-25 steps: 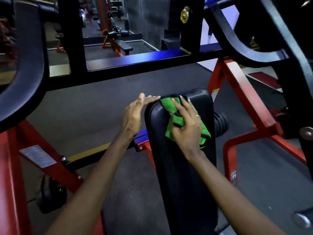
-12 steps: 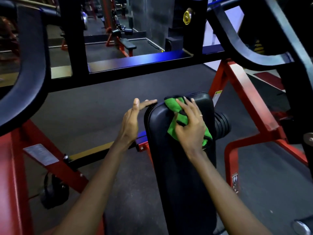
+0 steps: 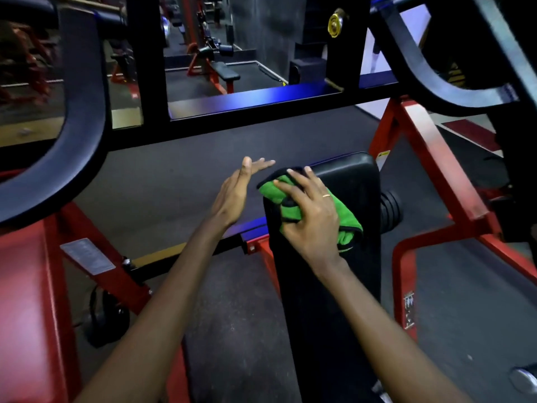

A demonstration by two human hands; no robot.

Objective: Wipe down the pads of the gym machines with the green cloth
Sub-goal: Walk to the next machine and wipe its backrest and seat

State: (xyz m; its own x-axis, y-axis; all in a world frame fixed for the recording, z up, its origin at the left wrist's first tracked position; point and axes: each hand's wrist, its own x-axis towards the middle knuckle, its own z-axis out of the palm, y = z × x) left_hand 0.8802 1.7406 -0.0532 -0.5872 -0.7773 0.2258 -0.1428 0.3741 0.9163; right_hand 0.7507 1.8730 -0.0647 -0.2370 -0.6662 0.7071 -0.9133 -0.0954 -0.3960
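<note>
Right hand [image 3: 312, 222] pressing green cloth [image 3: 348, 221] on black pad [image 3: 354, 181] — left hand [image 3: 232, 196] flat, free.

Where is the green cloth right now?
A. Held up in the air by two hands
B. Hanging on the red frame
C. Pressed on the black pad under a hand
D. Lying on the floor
C: the right hand presses the green cloth flat on the black pad, while the left hand is open beside the pad.

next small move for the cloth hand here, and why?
Probably draw the right hand down the black pad toward the body, pressing the green cloth flat. The cloth sits at the pad's top end, with the long lower stretch uncovered. The left hand hovers open beside the pad, not touching.
</note>
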